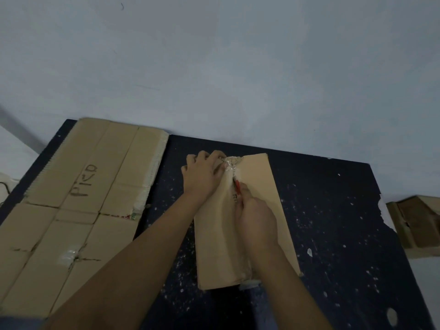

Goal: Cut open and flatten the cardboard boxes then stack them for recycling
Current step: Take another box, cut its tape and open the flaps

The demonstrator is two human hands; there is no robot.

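Note:
A narrow brown cardboard box (264,201) lies lengthwise in the middle of the dark table (338,229). Clear tape (230,161) is bunched up at its far end along the centre seam. My left hand (202,175) lies on the far left part of the box, its fingers pinching the crumpled tape. My right hand (256,217) grips a red-handled cutter (236,186), whose tip sits on the seam just below the tape. The blade itself is hidden.
A large flattened cardboard sheet (78,203) marked with handwriting covers the table's left side. Another cardboard box (416,225) sits off the table's chipped right edge. A pale wall (214,67) runs right behind the table.

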